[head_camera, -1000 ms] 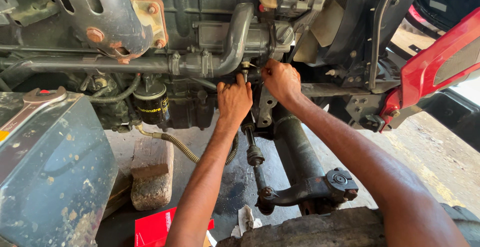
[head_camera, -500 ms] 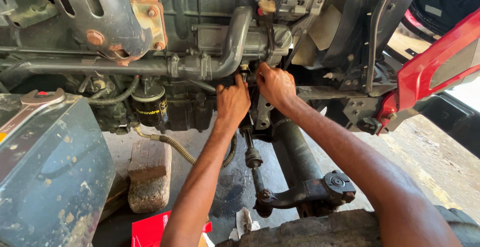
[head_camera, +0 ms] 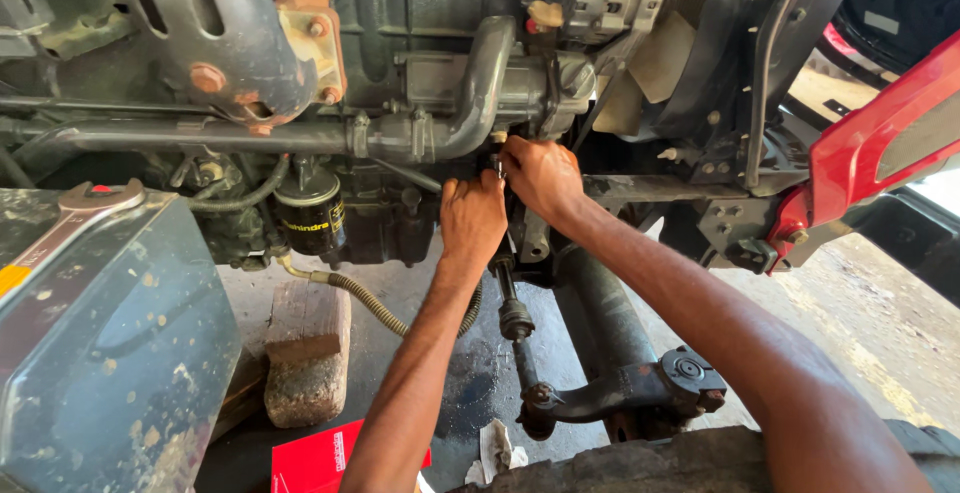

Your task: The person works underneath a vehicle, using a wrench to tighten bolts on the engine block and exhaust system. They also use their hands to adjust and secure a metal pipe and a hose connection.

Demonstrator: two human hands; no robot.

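Note:
Both my arms reach forward under a vehicle's engine [head_camera: 440, 13]. My left hand [head_camera: 472, 218] presses, fingers curled, against a dark part just below the grey metal pipe [head_camera: 300, 138]. My right hand [head_camera: 540, 175] is closed around a small fitting right beside it, under the pipe's bend. What sits inside either hand is hidden by the fingers. A steering rod [head_camera: 515, 323] runs down from under my hands toward a dark axle arm [head_camera: 640, 388].
A black oil filter [head_camera: 310, 215] hangs left of my hands, with a braided hose [head_camera: 365, 298] below it. A grey metal box [head_camera: 95, 343] with a wrench [head_camera: 85, 208] on top stands left. A wooden block [head_camera: 305, 353], a red carton [head_camera: 320, 458] and red bodywork [head_camera: 880, 153] surround the spot.
The view has shifted slightly. Both hands stay at the same fitting under the pipe, with only small finger movements.

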